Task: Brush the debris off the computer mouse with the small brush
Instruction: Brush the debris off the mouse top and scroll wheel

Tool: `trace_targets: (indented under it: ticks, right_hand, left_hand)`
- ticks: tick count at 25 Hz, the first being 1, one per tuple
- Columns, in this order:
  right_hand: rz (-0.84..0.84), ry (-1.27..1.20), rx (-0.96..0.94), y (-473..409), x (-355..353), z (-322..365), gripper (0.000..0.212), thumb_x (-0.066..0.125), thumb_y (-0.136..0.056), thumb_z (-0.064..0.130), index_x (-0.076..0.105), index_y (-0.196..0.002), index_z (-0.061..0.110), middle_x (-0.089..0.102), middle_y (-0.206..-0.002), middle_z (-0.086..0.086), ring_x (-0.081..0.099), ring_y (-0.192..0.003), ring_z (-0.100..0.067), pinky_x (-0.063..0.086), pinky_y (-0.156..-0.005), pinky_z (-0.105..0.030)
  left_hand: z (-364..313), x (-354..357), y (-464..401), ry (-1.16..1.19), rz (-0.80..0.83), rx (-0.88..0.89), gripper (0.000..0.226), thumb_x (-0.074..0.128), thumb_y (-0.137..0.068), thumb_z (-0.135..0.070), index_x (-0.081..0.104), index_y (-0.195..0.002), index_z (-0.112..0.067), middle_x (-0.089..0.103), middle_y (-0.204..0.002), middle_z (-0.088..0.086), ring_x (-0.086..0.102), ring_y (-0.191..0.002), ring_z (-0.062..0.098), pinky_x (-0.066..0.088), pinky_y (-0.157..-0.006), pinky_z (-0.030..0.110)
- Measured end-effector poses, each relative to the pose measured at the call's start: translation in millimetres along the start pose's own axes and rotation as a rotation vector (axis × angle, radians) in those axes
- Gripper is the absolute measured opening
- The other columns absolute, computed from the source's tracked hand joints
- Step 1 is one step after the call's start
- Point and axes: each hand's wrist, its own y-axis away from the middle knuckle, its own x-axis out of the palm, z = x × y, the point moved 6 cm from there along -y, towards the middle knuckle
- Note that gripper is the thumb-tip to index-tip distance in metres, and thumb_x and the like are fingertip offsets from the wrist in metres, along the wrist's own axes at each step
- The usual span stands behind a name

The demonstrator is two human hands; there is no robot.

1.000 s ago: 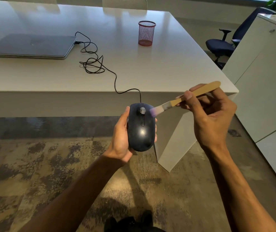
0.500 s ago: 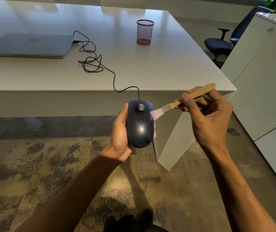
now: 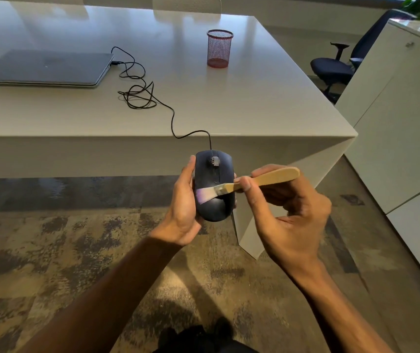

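A dark wired computer mouse (image 3: 214, 210) is held in the air in front of the desk edge, top side up, wheel pointing away from me. My left hand (image 3: 182, 200) grips it from the left side and below. My right hand (image 3: 287, 212) pinches the wooden handle of a small brush (image 3: 262, 178). The pale, purple-tinted bristles (image 3: 205, 195) lie across the middle of the mouse's back, reaching its left edge. The mouse cable (image 3: 173, 121) runs up over the desk edge to a tangled loop.
A white desk (image 3: 254, 98) carries a shut grey laptop (image 3: 43, 68) at the left and a red mesh pen cup (image 3: 219, 48) at the back. A white cabinet (image 3: 394, 110) stands at the right, an office chair (image 3: 336, 67) behind it. Patterned carpet lies below.
The brush has swept from the mouse's right front edge, near the wheel, down and left across its back. My right hand moved left with it. The mouse stays held in place.
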Motion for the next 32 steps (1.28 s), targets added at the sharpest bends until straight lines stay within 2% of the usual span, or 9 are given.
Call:
trace_targets:
  ticks: [4,8,10,12,15,18,25,29,32]
  right_hand:
    - [-0.145,0.087,0.018,-8.7,-26.3,-13.8,0.018,0.069,-0.088,0.007,0.059,-0.104,0.009,0.064,-0.092,0.015,0.069,-0.085,0.008,0.057,-0.077,-0.011]
    - [-0.145,-0.014,0.035,-6.5,-19.9,-2.8,0.016,0.068,-0.088,0.007,0.059,-0.101,0.009,0.065,-0.091,0.012,0.070,-0.081,0.003,0.057,-0.074,-0.012]
    - [-0.087,-0.064,0.041,-1.8,-7.3,4.0,0.015,0.068,-0.087,0.006,0.060,-0.098,0.010,0.065,-0.090,0.011,0.070,-0.079,0.005,0.055,-0.071,-0.010]
    - [-0.034,-0.062,0.042,-0.6,1.0,4.6,0.014,0.070,-0.086,0.006,0.061,-0.096,0.010,0.066,-0.089,0.014,0.069,-0.080,0.007,0.054,-0.071,-0.007]
    - [0.025,-0.022,0.020,-6.8,5.4,-0.3,0.015,0.071,-0.087,0.010,0.061,-0.097,0.014,0.067,-0.090,0.012,0.072,-0.082,0.003,0.056,-0.075,-0.010]
    - [0.041,-0.006,-0.006,-20.6,6.3,-5.7,0.014,0.069,-0.089,0.009,0.061,-0.100,0.012,0.066,-0.091,0.013,0.073,-0.083,-0.003,0.058,-0.077,-0.014]
    - [0.013,0.019,0.033,-55.5,9.0,-25.5,0.015,0.068,-0.092,0.007,0.059,-0.102,0.013,0.064,-0.089,0.017,0.071,-0.082,0.002,0.058,-0.079,-0.015]
    - [0.042,-0.130,0.127,-52.7,17.0,-24.7,0.009,0.068,-0.092,0.011,0.061,-0.098,0.012,0.069,-0.088,0.006,0.075,-0.083,-0.014,0.063,-0.079,-0.031]
    - [0.021,-0.009,0.092,-52.7,18.7,-25.7,0.009,0.069,-0.092,0.008,0.062,-0.097,0.012,0.068,-0.086,0.007,0.074,-0.081,-0.010,0.063,-0.078,-0.026]
  left_hand:
    - [0.0,1.5,-1.9,0.021,0.057,0.001,0.065,0.027,-0.101,-0.054,0.057,-0.130,-0.003,0.063,-0.103,0.020,0.065,-0.081,0.026,0.055,-0.069,0.037]
    - [0.9,0.1,-3.1,0.026,0.035,0.024,0.060,0.028,-0.101,-0.055,0.062,-0.126,-0.012,0.064,-0.114,0.020,0.065,-0.099,0.033,0.054,-0.087,0.049]
    - [4.2,0.8,-3.0,-0.003,0.038,0.011,0.066,0.030,-0.099,-0.058,0.061,-0.128,-0.008,0.061,-0.130,0.027,0.057,-0.120,0.044,0.043,-0.106,0.057]
    - [5.4,1.2,-2.5,-0.027,0.033,0.003,0.073,0.031,-0.097,-0.060,0.056,-0.134,-0.002,0.056,-0.137,0.030,0.052,-0.129,0.045,0.038,-0.111,0.058]
    - [5.2,1.5,-0.2,-0.012,0.021,0.001,0.068,0.028,-0.099,-0.056,0.055,-0.136,-0.005,0.057,-0.137,0.028,0.057,-0.124,0.040,0.048,-0.102,0.050]
    - [6.5,3.7,2.2,0.028,0.044,0.006,0.059,0.029,-0.100,-0.053,0.065,-0.122,-0.013,0.066,-0.121,0.022,0.065,-0.104,0.033,0.054,-0.089,0.046]
    - [7.4,9.1,7.2,0.017,0.108,0.005,0.059,0.028,-0.101,-0.053,0.054,-0.133,-0.011,0.064,-0.108,0.016,0.067,-0.089,0.024,0.057,-0.074,0.039]
    - [4.5,5.6,4.3,0.023,0.119,0.033,0.072,0.032,-0.096,-0.056,0.047,-0.138,0.001,0.060,-0.111,0.021,0.063,-0.094,0.028,0.054,-0.077,0.041]
    - [5.6,5.7,3.7,0.025,0.136,0.016,0.069,0.031,-0.097,-0.056,0.052,-0.135,-0.002,0.062,-0.110,0.020,0.065,-0.092,0.027,0.054,-0.078,0.042]
